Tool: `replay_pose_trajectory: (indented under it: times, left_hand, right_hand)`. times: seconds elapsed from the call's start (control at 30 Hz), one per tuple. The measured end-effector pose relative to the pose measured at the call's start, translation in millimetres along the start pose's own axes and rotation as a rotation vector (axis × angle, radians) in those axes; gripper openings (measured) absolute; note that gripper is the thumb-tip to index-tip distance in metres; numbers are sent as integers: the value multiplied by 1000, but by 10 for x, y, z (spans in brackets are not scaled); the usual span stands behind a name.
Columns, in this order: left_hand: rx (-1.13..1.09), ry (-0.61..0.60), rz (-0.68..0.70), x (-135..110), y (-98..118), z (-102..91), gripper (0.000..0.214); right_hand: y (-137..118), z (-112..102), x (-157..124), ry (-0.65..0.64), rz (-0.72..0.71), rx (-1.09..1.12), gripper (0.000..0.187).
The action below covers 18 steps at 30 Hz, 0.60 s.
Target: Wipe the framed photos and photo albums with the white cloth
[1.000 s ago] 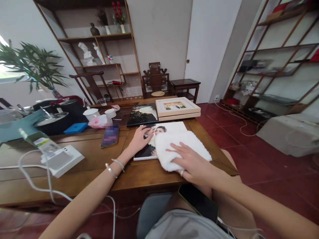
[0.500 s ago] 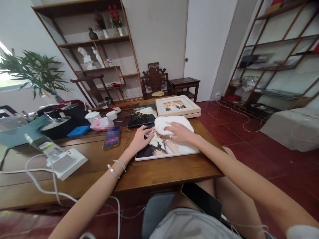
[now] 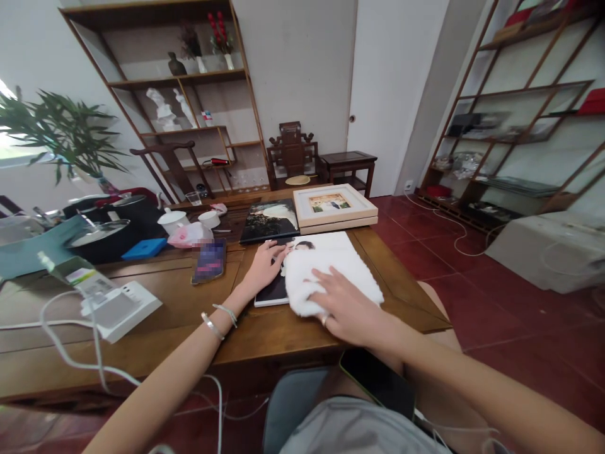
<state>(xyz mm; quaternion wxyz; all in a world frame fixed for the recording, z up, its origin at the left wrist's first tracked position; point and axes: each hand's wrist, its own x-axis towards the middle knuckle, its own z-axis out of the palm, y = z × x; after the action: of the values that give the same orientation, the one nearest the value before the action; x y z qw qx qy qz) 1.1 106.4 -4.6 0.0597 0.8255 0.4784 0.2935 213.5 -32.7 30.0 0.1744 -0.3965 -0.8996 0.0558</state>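
A large photo print (image 3: 331,244) lies flat on the wooden table (image 3: 179,302) in front of me. My left hand (image 3: 265,265) rests on the print's left edge, fingers spread flat. My right hand (image 3: 345,306) presses a white fluffy cloth (image 3: 326,277) down on the near part of the print, fingers stretched over it. The cloth hides most of the picture; only a head at the top and a dark strip at the left show.
Beyond the print lie a dark photo (image 3: 270,219) and a stacked white frame (image 3: 334,205). A phone (image 3: 208,260), cups, pots, a blue box and a white power strip (image 3: 120,306) with cables fill the table's left. Another phone (image 3: 378,381) sits on my lap.
My right hand has pulled the cloth from the far end of the print back toward me, to its near edge. My left hand has stayed on the left edge.
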Motion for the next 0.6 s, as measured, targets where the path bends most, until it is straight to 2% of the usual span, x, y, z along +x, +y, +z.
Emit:
replay_pose_trajectory:
  times: [0.1, 0.17, 0.3, 0.43, 0.6]
  left_hand:
    - [-8, -4, 9, 0, 2, 3, 36]
    - [-6, -4, 9, 0, 0, 0, 37]
    - [6, -11, 25, -1, -13, 2, 35]
    - [25, -13, 35, -2, -34, 19, 36]
    - [43, -10, 32, -4, -63, 35, 39]
  right_hand:
    - [-165, -32, -131, -48, -75, 46, 37]
    - [-109, -54, -98, -43, -62, 36, 36]
    - [286, -89, 163, 3, -9, -53, 37]
    - [700, -127, 444, 10, -14, -62, 28]
    - [899, -67, 611, 54, 19, -74, 31]
